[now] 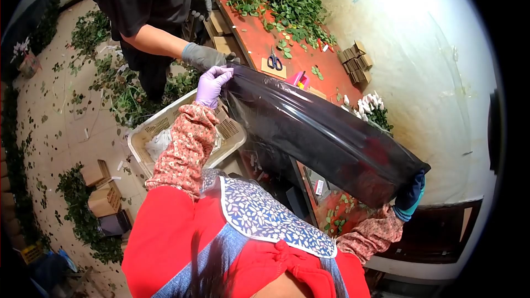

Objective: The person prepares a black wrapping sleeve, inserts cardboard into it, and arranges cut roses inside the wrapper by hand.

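Observation:
A long black plastic bag is stretched slantwise across the front of my body. My left hand, in a purple glove, pinches its upper left corner. At the bag's lower right end, my right hand, in a dark blue and teal glove, grips the plastic; its fingertips are mostly hidden. A co-worker's grey-gloved hand is right beside my left hand at the same corner; whether it holds the bag I cannot tell.
On the red table lie leafy stems, scissors and white flower buds. Below my left arm stands a cream plastic basket. Small cardboard pieces are stacked by the wall. Cut leaves and boxes litter the floor.

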### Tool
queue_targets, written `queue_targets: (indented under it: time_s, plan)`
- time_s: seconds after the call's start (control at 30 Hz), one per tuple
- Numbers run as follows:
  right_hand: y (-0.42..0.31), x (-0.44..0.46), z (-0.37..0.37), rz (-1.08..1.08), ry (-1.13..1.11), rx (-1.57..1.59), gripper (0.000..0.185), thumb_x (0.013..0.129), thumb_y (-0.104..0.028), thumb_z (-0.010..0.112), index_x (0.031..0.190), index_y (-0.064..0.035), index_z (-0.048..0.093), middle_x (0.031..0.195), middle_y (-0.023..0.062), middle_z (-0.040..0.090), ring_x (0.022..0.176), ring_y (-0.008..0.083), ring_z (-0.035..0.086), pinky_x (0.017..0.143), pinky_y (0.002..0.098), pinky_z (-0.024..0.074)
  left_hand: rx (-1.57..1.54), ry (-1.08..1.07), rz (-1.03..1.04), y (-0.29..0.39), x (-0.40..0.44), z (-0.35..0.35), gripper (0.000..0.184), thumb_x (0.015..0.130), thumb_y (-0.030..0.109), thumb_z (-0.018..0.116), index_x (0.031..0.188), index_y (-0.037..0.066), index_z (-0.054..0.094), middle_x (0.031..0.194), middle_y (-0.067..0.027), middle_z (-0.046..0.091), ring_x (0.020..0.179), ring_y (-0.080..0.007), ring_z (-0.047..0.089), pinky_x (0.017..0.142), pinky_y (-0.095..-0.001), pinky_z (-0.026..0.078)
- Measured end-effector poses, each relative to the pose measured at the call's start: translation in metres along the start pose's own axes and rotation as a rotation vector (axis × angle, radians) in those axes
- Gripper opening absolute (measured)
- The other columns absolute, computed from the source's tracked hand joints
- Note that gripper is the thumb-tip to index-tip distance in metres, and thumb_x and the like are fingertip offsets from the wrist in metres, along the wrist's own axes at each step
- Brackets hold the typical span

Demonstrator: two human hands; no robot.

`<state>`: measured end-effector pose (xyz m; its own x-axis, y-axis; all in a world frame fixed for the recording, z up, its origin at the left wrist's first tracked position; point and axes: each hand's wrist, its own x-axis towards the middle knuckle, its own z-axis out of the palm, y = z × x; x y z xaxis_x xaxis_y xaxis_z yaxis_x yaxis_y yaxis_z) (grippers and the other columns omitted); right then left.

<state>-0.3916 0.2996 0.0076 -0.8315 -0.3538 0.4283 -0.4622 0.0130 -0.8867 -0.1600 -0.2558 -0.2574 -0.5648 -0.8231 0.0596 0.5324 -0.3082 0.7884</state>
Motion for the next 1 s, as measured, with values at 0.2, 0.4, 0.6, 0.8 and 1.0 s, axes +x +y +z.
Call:
queue_targets:
  time_s: [0.2, 0.4, 0.6, 0.8, 1.0]
  plan:
    - [0.023, 0.001, -0.025, -0.038, 0.027, -0.03, 0.039, 0.099, -0.019, 0.047, 0.132, 0.0033, 0.049, 0.131, 0.0093, 0.055, 0.121, 0.0171, 0.05, 0.106, 0.0329, 0.0341, -0.048, 0.044, 0.037, 0.011, -0.008, 0.007, 0.007, 0.083, -0.002, 0.067, 0.085, 0.002, 0.061, 0.089, -0.0044, 0.066, 0.082, -0.0099, 0.059, 0.081, -0.0236, 0.048]
    - [0.028, 0.0, -0.024, -0.003, 0.08, 0.048, 0.036, 0.098, -0.018, 0.049, 0.127, 0.0031, 0.052, 0.128, 0.009, 0.058, 0.118, 0.0166, 0.053, 0.104, 0.0324, 0.0365, -0.075, 0.058, 0.063, 0.014, -0.014, 0.004, 0.011, 0.084, -0.002, 0.067, 0.091, 0.002, 0.06, 0.09, -0.0044, 0.065, 0.083, -0.01, 0.059, 0.082, -0.0238, 0.048]
    - [0.024, -0.003, -0.016, 0.062, 0.051, 0.115, 0.035, 0.098, -0.02, 0.05, 0.126, 0.0008, 0.054, 0.123, 0.0078, 0.06, 0.112, 0.0156, 0.055, 0.101, 0.0315, 0.0389, -0.138, 0.028, -0.03, 0.054, -0.033, 0.029, 0.04, 0.084, -0.004, 0.064, 0.122, 0.002, 0.053, 0.09, -0.005, 0.062, 0.083, -0.0119, 0.06, 0.081, -0.0239, 0.05]
    - [0.027, -0.009, -0.014, 0.148, -0.008, 0.179, 0.035, 0.099, -0.022, 0.049, 0.126, -0.0009, 0.055, 0.124, 0.0073, 0.059, 0.113, 0.0167, 0.054, 0.101, 0.0322, 0.0397, -0.168, -0.102, -0.075, 0.03, -0.02, 0.008, 0.049, 0.088, -0.001, 0.06, 0.135, 0.001, 0.044, 0.099, -0.0071, 0.064, 0.089, -0.0137, 0.062, 0.082, -0.0257, 0.052]
    - [0.054, -0.003, -0.021, 0.188, 0.038, 0.217, 0.035, 0.099, -0.023, 0.048, 0.123, 0.0013, 0.056, 0.118, 0.009, 0.062, 0.106, 0.0163, 0.057, 0.095, 0.0314, 0.0438, -0.25, -0.075, -0.168, 0.035, -0.021, 0.006, 0.026, 0.088, 0.003, 0.061, 0.114, 0.001, 0.059, 0.102, -0.0064, 0.066, 0.094, -0.0159, 0.062, 0.088, -0.0293, 0.05]
